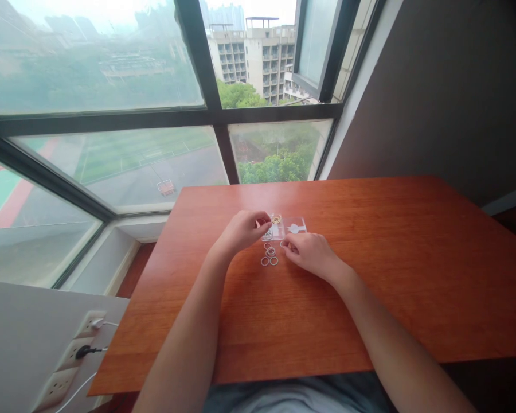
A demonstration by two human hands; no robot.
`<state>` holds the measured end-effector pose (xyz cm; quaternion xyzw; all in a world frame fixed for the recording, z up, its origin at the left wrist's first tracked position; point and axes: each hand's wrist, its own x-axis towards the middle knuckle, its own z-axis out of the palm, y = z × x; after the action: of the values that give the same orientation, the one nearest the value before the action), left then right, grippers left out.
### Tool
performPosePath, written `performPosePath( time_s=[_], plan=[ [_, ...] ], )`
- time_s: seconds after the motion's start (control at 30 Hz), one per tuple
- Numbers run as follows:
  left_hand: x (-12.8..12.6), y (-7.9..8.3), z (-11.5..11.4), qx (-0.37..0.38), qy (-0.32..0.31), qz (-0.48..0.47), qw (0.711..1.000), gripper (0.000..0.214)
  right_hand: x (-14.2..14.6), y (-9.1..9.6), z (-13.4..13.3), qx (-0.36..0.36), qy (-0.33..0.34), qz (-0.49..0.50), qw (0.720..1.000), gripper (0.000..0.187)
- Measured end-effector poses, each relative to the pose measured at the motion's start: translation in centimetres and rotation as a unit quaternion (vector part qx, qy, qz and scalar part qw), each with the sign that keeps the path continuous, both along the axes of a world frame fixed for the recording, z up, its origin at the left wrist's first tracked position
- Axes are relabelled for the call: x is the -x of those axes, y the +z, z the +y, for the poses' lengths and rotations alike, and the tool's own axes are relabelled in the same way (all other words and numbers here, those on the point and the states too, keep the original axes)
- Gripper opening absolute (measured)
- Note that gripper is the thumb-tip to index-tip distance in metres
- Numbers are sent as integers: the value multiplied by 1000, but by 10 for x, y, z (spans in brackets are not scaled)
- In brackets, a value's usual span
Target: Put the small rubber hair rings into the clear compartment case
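Observation:
My left hand [246,228] is over the left side of a small clear plastic box [278,232], its thumb and fingers pinched together. What that pinch holds, if anything, is too small to tell. Gold-coloured rings [276,219] lie in the back of the box, and silvery rings [266,235] show in its left part, partly behind my fingers. To the right spreads the clear lid [301,221], opened out. My right hand [309,250] pinches a small pale ring [281,245] just in front of the box. Several silvery rings [274,261] lie on the table nearer to me.
The reddish-brown wooden table [395,287] reaches to the windows [258,115] at the back. A grey wall [434,97] stands at the right. Low at the left, wall sockets [71,353] hold plugs with cables beside the table edge.

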<state>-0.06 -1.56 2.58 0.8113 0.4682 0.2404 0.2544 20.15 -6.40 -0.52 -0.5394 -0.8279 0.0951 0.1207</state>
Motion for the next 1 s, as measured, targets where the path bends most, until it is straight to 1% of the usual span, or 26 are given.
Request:
performPosePath(
  time_s=[0.1, 0.23, 0.33, 0.47, 0.6, 0.83, 1.0],
  plan=[
    [-7, 0, -2, 19, -11, -9, 1000, 18, -1, -2, 0, -50, -5, 47, 998, 14],
    [-15, 0, -4, 42, -38, -17, 998, 17, 0, -4, 0, -129, 8, 95, 987, 14],
    [-18, 1, -4, 42, -43, -16, 998, 19, 0, -6, 0, -161, 14, 106, 981, 14],
    [-18, 1, -4, 59, -50, -30, 997, 21, -1, -7, 1, -174, 16, 107, 979, 15],
    [-18, 0, -5, 83, -66, -48, 993, 18, -1, -7, 1, -179, 17, 104, 978, 16],
    [-19, 2, -5, 87, -66, -42, 993, 15, -1, -6, 1, -171, 15, 81, 982, 19],
    [-19, 4, -6, 100, -73, -55, 991, 13, -1, -6, 1, -169, 24, 85, 982, 20]
  ],
)
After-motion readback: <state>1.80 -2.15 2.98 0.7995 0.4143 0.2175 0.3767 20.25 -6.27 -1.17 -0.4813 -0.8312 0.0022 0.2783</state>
